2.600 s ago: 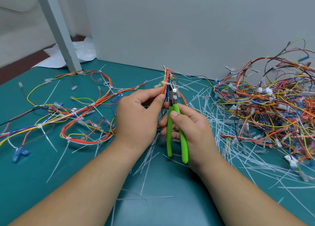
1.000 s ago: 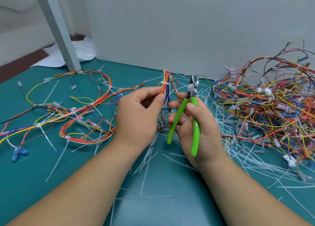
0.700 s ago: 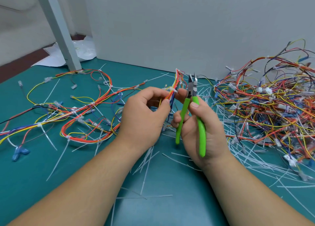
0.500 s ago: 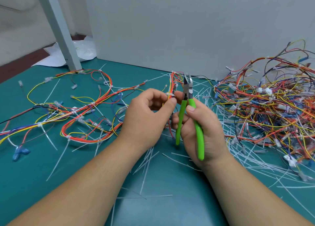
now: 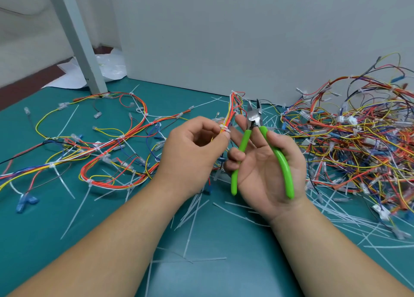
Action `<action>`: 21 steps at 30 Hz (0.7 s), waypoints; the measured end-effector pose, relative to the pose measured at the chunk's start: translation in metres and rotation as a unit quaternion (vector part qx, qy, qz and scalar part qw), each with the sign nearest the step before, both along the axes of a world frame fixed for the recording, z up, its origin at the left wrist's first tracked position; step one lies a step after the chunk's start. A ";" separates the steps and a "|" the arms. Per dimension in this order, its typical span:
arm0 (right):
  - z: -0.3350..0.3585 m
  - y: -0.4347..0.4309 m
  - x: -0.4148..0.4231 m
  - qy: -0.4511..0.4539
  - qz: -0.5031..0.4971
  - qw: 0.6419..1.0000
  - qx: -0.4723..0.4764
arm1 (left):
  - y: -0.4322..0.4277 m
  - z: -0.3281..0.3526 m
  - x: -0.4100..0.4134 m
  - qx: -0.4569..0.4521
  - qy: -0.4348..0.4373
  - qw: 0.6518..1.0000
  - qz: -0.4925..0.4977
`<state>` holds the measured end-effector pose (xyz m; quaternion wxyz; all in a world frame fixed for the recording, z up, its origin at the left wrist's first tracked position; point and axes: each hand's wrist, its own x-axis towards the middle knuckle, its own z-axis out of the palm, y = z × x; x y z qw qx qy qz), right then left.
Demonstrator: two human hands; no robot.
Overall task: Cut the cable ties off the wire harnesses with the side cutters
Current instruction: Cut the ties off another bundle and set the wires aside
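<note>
My left hand [image 5: 192,155] pinches a thin bundle of orange, yellow and white wires, the wire harness [image 5: 233,108], held upright above the mat. A white cable tie [image 5: 224,129] wraps the bundle right at my fingertips. My right hand [image 5: 266,169] holds the green-handled side cutters [image 5: 257,140] palm up, with the handles spread and the steel jaws apart. The jaws point up, just right of the harness and not touching the tie.
A long harness [image 5: 107,144] with ties lies spread on the green mat at the left. A big tangled pile of wires [image 5: 358,144] fills the right side. Several cut white tie strips [image 5: 192,216] litter the mat. A grey post [image 5: 76,39] and a grey back panel [image 5: 224,34] stand behind.
My right hand turned palm up and let the cutter handles spread, so the jaws went from nearly shut to apart. My left hand kept its pinch on the harness near the tie.
</note>
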<state>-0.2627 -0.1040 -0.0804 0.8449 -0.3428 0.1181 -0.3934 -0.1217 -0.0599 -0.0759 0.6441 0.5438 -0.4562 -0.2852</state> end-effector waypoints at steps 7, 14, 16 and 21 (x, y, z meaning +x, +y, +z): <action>-0.004 -0.001 0.000 0.038 -0.025 0.998 -0.035 | -0.001 -0.003 -0.001 0.042 -0.055 0.996 0.056; -0.005 0.003 0.003 0.109 -0.028 0.991 -0.073 | -0.003 0.001 0.005 0.040 0.022 0.998 0.044; -0.004 0.003 0.004 0.110 -0.041 0.992 -0.048 | -0.005 0.000 0.008 0.047 0.067 0.995 0.055; 0.000 -0.001 -0.001 0.050 0.006 0.999 -0.003 | -0.006 0.000 0.008 0.024 0.099 0.994 0.045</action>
